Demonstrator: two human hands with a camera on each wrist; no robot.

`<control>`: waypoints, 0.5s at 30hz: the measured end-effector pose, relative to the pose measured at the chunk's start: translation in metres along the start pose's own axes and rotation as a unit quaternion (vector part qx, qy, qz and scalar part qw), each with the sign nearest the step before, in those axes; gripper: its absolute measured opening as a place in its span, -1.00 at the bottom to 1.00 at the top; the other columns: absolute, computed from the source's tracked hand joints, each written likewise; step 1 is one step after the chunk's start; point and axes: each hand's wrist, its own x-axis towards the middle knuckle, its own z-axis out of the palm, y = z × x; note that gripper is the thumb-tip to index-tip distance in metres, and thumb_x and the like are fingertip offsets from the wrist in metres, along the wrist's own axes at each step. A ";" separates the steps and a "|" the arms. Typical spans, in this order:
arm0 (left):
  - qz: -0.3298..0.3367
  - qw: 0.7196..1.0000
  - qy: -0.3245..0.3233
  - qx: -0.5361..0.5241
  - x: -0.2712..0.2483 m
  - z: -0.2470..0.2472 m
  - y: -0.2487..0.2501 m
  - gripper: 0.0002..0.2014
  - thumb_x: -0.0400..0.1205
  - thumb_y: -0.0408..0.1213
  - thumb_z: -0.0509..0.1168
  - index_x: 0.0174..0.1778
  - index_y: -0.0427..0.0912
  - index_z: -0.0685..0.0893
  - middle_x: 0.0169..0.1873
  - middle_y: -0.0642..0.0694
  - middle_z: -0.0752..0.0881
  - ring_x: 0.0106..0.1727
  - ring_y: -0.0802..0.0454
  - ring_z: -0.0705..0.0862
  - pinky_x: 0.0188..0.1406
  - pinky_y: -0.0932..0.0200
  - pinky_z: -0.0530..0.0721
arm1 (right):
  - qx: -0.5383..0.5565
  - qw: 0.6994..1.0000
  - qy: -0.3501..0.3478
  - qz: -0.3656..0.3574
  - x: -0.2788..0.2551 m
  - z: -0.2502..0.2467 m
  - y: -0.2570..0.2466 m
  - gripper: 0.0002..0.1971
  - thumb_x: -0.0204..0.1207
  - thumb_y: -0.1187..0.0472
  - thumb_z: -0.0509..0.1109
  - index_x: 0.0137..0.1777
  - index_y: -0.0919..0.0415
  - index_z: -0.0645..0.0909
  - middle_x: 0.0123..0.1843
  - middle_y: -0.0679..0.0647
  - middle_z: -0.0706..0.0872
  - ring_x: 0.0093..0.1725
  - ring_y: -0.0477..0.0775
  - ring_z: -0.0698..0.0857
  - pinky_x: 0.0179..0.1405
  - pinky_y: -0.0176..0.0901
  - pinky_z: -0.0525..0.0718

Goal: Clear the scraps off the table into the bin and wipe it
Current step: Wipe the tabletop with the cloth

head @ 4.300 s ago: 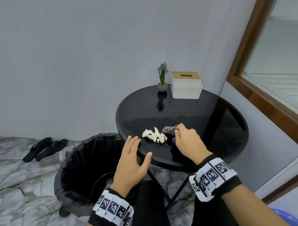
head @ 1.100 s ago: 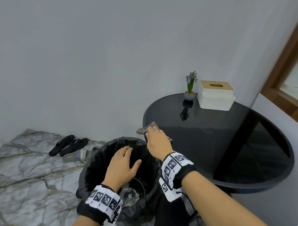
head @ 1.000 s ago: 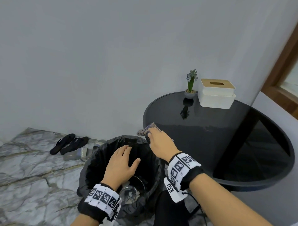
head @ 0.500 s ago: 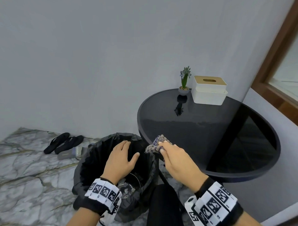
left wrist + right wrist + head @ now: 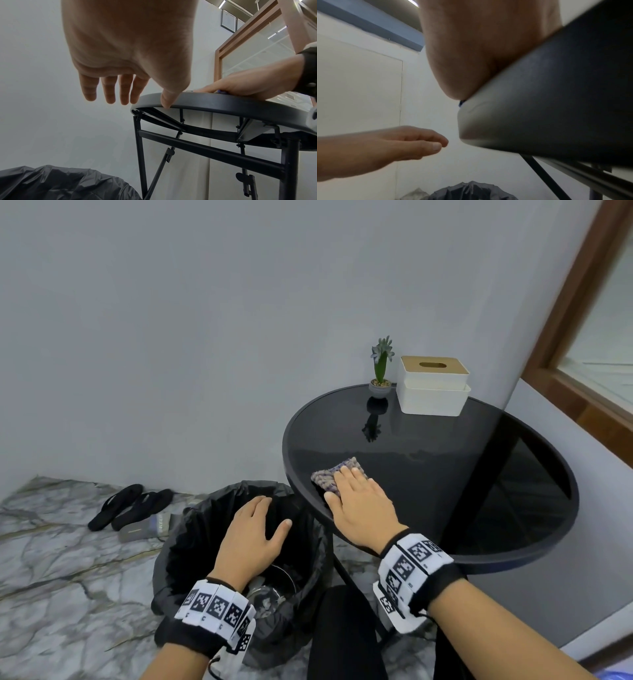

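Head view | right hand (image 5: 360, 507) flat on cloth (image 5: 337, 475) | table (image 5: 462, 474)

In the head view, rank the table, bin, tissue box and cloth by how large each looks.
1. table
2. bin, though it sits lower and partly hidden, so this is unsure
3. tissue box
4. cloth, partly covered by the right hand

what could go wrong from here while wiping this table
1. The right hand presses the cloth flat near the table edge beside the bin; a stroke outward might drop the cloth in.
2. A wide sweep toward the back may knock over the small potted plant or shove the tissue box.
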 end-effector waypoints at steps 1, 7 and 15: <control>0.000 1.000 0.000 -0.001 0.001 0.001 0.002 -0.31 0.64 0.20 0.18 0.61 -0.15 0.37 0.60 -0.05 0.39 0.63 0.00 0.28 0.58 0.04 0.30 | -0.013 1.000 -0.003 0.005 0.004 0.001 -0.001 -0.38 0.72 -0.13 -0.14 0.70 0.16 0.03 0.75 0.06 0.03 0.72 0.04 -0.03 0.67 0.03 -0.08; 0.010 1.000 0.001 -0.010 0.013 0.009 0.009 -0.30 0.63 0.21 0.19 0.59 -0.19 0.40 0.57 -0.11 0.44 0.60 -0.04 0.34 0.58 0.01 0.32 | -0.032 0.999 -0.030 -0.018 0.025 0.003 -0.010 -0.41 0.72 -0.10 -0.17 0.71 0.07 -0.02 0.76 -0.03 -0.02 0.72 0.04 -0.07 0.67 0.09 -0.06; 0.032 0.999 0.025 -0.031 0.013 0.000 0.029 -0.36 0.66 0.19 0.15 0.58 -0.12 0.39 0.55 -0.04 0.44 0.59 0.01 0.34 0.54 0.05 0.31 | -0.004 0.996 -0.079 0.047 0.032 -0.007 0.003 -0.40 0.73 -0.05 -0.19 0.71 0.15 -0.11 0.76 0.07 -0.15 0.72 0.07 -0.17 0.67 0.14 -0.12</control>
